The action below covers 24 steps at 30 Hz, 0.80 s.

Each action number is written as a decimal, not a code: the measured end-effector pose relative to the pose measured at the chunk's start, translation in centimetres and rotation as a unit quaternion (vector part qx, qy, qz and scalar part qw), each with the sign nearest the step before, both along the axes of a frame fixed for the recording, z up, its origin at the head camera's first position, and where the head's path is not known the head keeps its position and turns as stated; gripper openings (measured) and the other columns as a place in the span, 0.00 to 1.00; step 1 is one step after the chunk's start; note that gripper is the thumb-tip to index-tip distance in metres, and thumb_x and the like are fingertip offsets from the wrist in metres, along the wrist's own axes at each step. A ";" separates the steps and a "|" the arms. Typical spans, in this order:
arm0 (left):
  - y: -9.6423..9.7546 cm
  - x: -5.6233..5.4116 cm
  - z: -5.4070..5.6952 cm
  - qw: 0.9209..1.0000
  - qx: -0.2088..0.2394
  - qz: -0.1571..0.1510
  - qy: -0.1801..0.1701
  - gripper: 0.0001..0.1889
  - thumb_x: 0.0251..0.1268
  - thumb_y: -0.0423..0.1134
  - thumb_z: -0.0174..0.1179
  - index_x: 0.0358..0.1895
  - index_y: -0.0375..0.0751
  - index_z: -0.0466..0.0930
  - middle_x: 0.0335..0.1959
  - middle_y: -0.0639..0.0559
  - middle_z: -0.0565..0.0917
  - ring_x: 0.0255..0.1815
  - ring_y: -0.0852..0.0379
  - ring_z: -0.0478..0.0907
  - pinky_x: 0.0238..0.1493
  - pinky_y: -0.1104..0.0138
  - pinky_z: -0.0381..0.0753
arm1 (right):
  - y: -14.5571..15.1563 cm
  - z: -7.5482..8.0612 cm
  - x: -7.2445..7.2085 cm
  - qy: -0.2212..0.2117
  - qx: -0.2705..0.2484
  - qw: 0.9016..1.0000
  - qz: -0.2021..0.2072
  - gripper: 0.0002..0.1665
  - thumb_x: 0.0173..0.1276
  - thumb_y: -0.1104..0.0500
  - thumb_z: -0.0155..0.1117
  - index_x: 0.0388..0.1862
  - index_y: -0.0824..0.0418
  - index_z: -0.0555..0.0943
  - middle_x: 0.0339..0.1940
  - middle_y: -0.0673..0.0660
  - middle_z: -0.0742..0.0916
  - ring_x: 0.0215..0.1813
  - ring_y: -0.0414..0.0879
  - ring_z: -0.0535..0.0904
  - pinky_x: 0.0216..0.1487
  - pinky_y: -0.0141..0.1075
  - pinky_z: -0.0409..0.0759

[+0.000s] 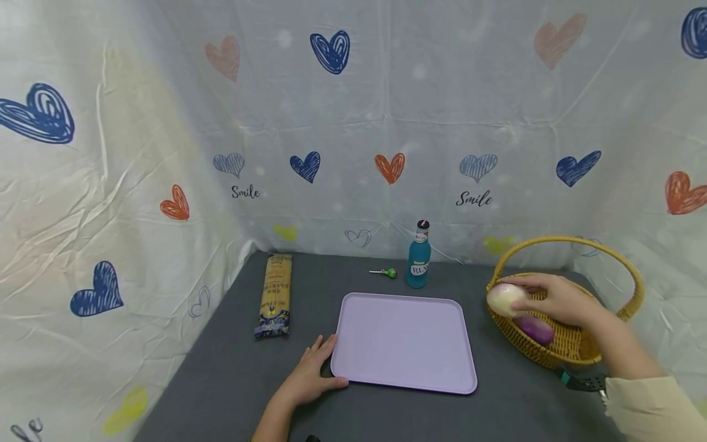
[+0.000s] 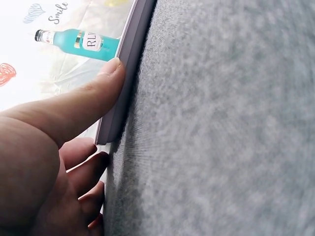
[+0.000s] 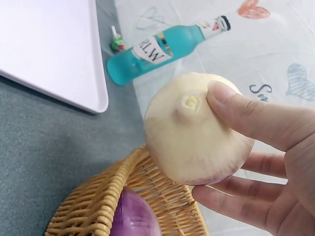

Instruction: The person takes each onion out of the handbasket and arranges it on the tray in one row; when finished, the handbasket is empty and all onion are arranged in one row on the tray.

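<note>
In the head view, my right hand holds a pale, round onion over the left rim of a wicker basket. The right wrist view shows the thumb on one side of the onion and the fingers on the other. A purple eggplant lies inside the basket, below that hand. My left hand touches the near-left corner of a lilac tray. Its thumb rests against the tray's front edge, with the other fingers spread along the left side.
Behind the tray stands a blue bottle, with a green lollipop lying to its left. A yellow packet of noodles is at the left of the dark table. Beside the basket's near edge lies a black utensil, partly hidden by the sleeve.
</note>
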<state>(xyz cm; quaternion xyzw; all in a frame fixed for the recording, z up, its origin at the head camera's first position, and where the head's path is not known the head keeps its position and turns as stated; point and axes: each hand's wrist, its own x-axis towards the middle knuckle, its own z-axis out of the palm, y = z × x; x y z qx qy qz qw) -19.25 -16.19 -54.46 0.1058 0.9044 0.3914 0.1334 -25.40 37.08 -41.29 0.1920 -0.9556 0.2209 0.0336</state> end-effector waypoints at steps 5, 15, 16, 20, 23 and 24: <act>0.0 0.0 0.0 1.000 0.004 0.002 -0.004 0.54 0.52 0.57 0.75 0.81 0.49 0.55 0.82 0.41 0.55 0.82 0.30 0.40 0.72 0.27 0.42 | -0.5 0.0 0.0 0.002 -0.006 1.000 0.001 0.30 0.62 0.40 0.74 0.62 0.46 0.84 0.51 0.50 0.89 0.50 0.42 0.82 0.48 0.41 0.83; -0.2 0.1 -0.1 1.000 0.008 0.000 0.002 0.54 0.52 0.57 0.75 0.81 0.48 0.55 0.82 0.41 0.56 0.82 0.30 0.41 0.73 0.28 0.41 | -2.3 0.4 -0.2 0.003 -0.026 0.999 0.020 0.30 0.63 0.44 0.74 0.62 0.52 0.84 0.51 0.53 0.89 0.49 0.45 0.83 0.48 0.44 0.84; -0.2 0.0 -0.2 1.000 0.007 0.000 0.002 0.54 0.52 0.57 0.75 0.81 0.48 0.55 0.82 0.41 0.56 0.82 0.31 0.41 0.73 0.28 0.41 | -2.5 0.4 -0.2 0.000 -0.027 0.999 0.022 0.31 0.63 0.44 0.74 0.63 0.53 0.83 0.52 0.53 0.89 0.49 0.44 0.83 0.49 0.44 0.85; -0.1 -0.1 -0.2 1.000 0.006 0.000 0.002 0.54 0.52 0.58 0.75 0.81 0.49 0.55 0.82 0.42 0.56 0.83 0.32 0.41 0.74 0.29 0.40 | -2.9 0.4 -0.3 -0.016 -0.041 0.999 0.021 0.32 0.63 0.44 0.75 0.63 0.55 0.83 0.52 0.54 0.89 0.48 0.43 0.82 0.48 0.43 0.85; -0.1 -0.2 -0.2 1.000 0.004 -0.001 0.002 0.54 0.52 0.58 0.74 0.81 0.49 0.55 0.82 0.42 0.56 0.83 0.33 0.41 0.74 0.29 0.40 | -3.1 0.3 -0.4 -0.030 -0.051 0.998 0.016 0.33 0.62 0.44 0.75 0.63 0.56 0.82 0.52 0.55 0.89 0.47 0.45 0.82 0.46 0.37 0.84; -0.1 -0.2 -0.2 1.000 0.005 -0.002 0.002 0.54 0.52 0.58 0.75 0.81 0.49 0.55 0.82 0.42 0.56 0.83 0.33 0.41 0.74 0.30 0.40 | -3.2 0.2 -0.5 -0.033 -0.054 0.998 0.016 0.33 0.63 0.44 0.75 0.64 0.56 0.82 0.52 0.55 0.89 0.47 0.45 0.82 0.45 0.36 0.84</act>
